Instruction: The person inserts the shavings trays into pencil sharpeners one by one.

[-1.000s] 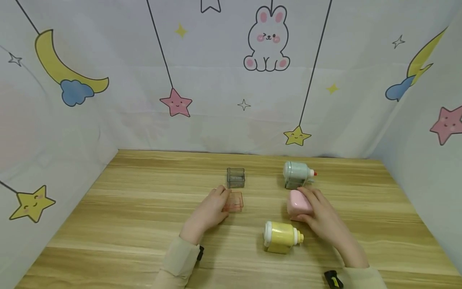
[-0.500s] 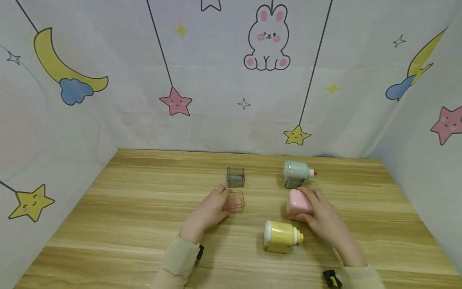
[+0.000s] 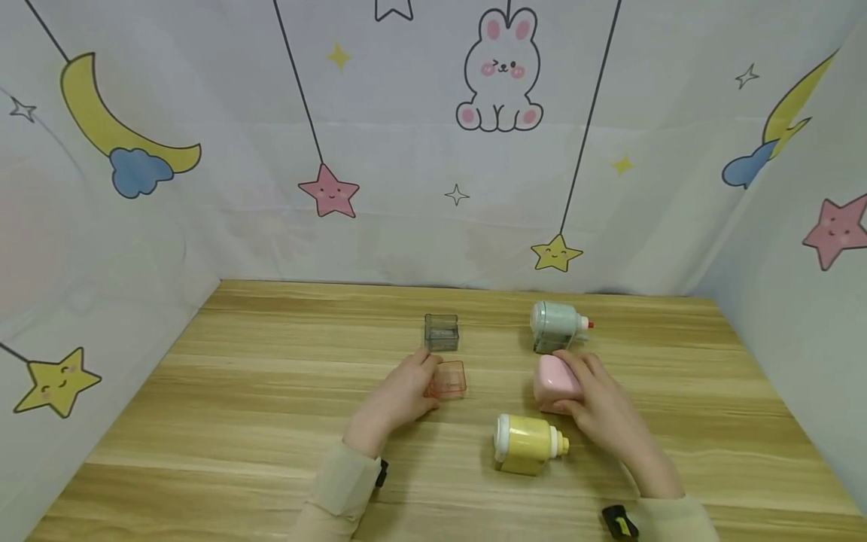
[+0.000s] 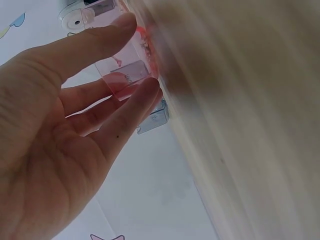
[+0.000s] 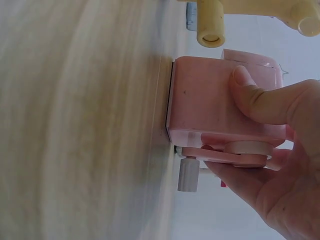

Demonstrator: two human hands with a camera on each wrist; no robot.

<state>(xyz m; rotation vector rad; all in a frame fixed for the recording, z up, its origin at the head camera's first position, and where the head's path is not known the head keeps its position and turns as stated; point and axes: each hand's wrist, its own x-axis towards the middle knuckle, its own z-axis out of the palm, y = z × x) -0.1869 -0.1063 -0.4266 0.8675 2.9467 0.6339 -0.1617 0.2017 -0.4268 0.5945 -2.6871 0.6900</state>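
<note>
My left hand (image 3: 400, 391) holds a clear pink shavings box (image 3: 450, 380), thumb and fingers around its sides, low at the table. In the left wrist view, the see-through box (image 4: 120, 82) lies between thumb and fingers. My right hand (image 3: 603, 399) grips a pink hand-crank pencil sharpener (image 3: 558, 379), its fingers on the far side and thumb on the near side. The right wrist view shows the sharpener's body (image 5: 215, 100) close to the tabletop, with its crank and grey knob (image 5: 188, 175) on one side. A gap separates box and sharpener.
A yellow crank sharpener (image 3: 528, 444) lies in front, between the hands. Behind the right hand is a pale green sharpener (image 3: 555, 324). A clear grey box (image 3: 442, 333) stands just behind the left hand. Printed cloth walls (image 3: 406, 241) enclose the wooden table (image 3: 237, 406).
My left hand has slid slightly right with the pink box. My right hand has shifted slightly left with the pink sharpener. The yellow and green sharpeners and grey box stay put.
</note>
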